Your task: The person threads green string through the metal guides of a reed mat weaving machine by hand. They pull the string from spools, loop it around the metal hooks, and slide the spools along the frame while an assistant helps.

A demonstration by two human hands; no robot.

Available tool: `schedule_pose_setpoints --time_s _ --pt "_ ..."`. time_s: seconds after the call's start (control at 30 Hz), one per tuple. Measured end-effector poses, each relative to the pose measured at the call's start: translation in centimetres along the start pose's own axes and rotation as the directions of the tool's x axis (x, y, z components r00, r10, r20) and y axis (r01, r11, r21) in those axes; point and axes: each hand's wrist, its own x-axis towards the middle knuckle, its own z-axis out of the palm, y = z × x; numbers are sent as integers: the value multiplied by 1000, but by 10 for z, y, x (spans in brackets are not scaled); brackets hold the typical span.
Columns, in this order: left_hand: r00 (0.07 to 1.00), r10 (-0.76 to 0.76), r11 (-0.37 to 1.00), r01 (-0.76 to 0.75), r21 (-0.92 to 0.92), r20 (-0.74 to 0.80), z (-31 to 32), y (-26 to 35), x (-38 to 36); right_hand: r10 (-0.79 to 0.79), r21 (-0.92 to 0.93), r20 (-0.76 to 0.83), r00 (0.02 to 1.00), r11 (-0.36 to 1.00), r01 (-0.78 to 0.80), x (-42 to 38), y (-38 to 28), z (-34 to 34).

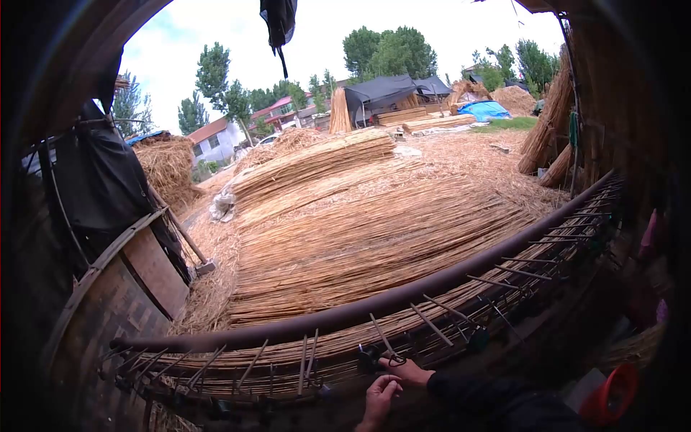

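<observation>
My left hand point(378, 400) comes up from the bottom edge with its fingers curled in, just below my right hand; what they hold, if anything, is too small to make out. From the right, in a dark sleeve, my right hand point(407, 371) reaches to the near edge of the reed mat on the frame. Its fingers are bent beside a small dark spool-like piece point(368, 356) and a thin wire loop point(395, 360). A long dark pipe point(302, 322) runs across in front of both hands, with several thin rods point(380, 333) sticking out along it.
Beyond the pipe, long reed stalks point(360, 245) lie spread on the ground. A red round object point(619, 394) is at the lower right. A woven panel point(122, 324) and black sheeting point(93, 187) stand left. Reed bundles point(553, 115) lean at the right.
</observation>
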Motion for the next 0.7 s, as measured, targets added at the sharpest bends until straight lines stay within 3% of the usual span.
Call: schedule_pose_setpoints --time_s 0.03,0.17,0.27,0.3,0.37,0.4,0.5,0.63,0.7 --pt "1000 -12 1000 12 -4 -5 2 0 2 -184 -48 -53 981 982 182 10 10 1" --pt "999 38 997 -40 59 37 7 6 16 -190 39 -139 972 980 197 10 35 3" --pt "1000 4 1000 -4 4 -3 -1 11 24 -228 116 89 970 969 217 2 20 -7" --pt "1000 -4 1000 4 5 -6 -2 11 24 -224 122 92 970 970 212 8 30 -5" --pt "1000 -21 999 20 32 5 1 10 19 -377 -62 -26 926 925 375 15 61 6" --pt "1000 -4 999 3 38 12 6 12 16 -122 22 40 992 992 121 4 17 -24" --pt "998 64 994 -65 88 16 12 8 12 -59 95 -9 998 994 60 12 28 -30" --pt "996 94 989 -94 114 10 19 -10 14 93 209 -286 954 977 -32 16 20 -27" --pt "975 221 908 -205 365 -1 19 -19 19 142 264 -485 863 965 -11 25 30 -15"
